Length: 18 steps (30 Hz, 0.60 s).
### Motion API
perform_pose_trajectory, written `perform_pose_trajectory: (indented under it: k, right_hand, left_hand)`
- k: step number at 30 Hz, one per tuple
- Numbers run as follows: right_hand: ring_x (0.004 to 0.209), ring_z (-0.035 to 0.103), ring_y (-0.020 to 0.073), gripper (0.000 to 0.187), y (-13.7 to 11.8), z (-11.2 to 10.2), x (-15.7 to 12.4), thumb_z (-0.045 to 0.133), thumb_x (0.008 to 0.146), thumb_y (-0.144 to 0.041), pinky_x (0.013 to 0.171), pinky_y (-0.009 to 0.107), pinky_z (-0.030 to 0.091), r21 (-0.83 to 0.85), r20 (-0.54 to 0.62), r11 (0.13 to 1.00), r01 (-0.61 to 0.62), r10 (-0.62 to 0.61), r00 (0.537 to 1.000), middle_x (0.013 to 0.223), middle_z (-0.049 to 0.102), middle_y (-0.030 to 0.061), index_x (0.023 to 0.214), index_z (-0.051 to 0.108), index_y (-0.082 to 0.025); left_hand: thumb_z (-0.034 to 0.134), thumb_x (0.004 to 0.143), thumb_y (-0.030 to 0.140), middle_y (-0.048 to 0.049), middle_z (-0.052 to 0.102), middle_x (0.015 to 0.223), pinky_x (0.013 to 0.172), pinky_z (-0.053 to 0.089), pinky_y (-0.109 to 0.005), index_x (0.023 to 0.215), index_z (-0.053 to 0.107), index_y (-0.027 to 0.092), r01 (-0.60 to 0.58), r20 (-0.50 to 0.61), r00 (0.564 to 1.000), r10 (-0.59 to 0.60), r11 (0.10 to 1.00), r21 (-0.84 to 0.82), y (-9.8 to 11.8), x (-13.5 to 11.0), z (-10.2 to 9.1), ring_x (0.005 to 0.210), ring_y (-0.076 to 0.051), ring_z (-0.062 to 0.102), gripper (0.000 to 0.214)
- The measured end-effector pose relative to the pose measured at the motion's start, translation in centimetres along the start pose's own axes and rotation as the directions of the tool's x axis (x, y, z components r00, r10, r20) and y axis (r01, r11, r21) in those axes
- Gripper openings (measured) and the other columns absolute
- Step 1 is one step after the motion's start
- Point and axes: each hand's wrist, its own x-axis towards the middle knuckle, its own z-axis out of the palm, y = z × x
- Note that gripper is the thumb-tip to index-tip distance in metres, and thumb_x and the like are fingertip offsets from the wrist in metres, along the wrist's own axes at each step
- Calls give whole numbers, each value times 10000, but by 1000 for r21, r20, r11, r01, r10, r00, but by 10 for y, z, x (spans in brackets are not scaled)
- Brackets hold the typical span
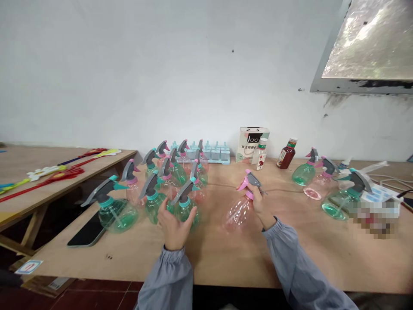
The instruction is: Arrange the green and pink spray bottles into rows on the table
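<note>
My right hand [259,201] is closed around the neck of a clear pink spray bottle [238,214] with a grey and pink trigger head. The bottle leans slightly, and I cannot tell if its base touches the table. My left hand [176,228] is open, thumb and fingers apart, just in front of a green spray bottle [184,193] with a grey and teal head. Part of that bottle's body is hidden behind the hand. Another green spray bottle [151,204] stands to its left, partly covered by my fingers. Several more pink and green bottles are grouped behind.
A tilted green spray bottle [119,214] lies by a black phone [87,230] at the left. Several spray bottles, including a green one [342,200], stand at the right. At the back are a light blue tray [222,161], a paper bag [243,148] and a dark red bottle [286,154].
</note>
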Motion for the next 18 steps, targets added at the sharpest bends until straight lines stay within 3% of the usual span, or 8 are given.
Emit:
perform_pose_trajectory:
  k: [3,6,12,18]
  right_hand:
    - [499,507,114,291,-7,5,-3,676,686,-513,418,224,412,70,80,990,-123,117,990,669,653,-5,742,675,-227]
    - [526,535,125,263,-12,8,-6,692,641,-485,428,217,431,73,45,991,-109,106,993,622,636,0,663,655,-225]
    - [474,511,106,284,-14,8,-9,696,608,-463,398,220,435,127,29,973,-192,189,981,694,685,-1,755,685,-220]
    - [595,619,148,268,-15,3,-5,695,595,-465,416,201,461,160,62,968,-196,188,980,695,702,20,691,660,-217]
  left_hand:
    - [664,772,650,-151,606,1163,1013,460,-583,1301,489,171,44,133,990,-43,999,-3,-8,-12,11,1178,-372,590,735]
    - [621,808,651,-157,636,1122,984,480,-570,1281,502,170,-6,170,985,11,1000,-26,-3,-25,21,1147,-376,617,686]
    - [629,815,623,-212,609,1266,975,485,-567,1355,448,145,-63,215,974,66,998,-21,11,-43,33,1218,-393,598,744]
    - [656,803,585,-222,578,1337,1013,466,-572,1415,389,140,-66,254,964,74,997,-40,5,-52,35,1257,-385,583,803]
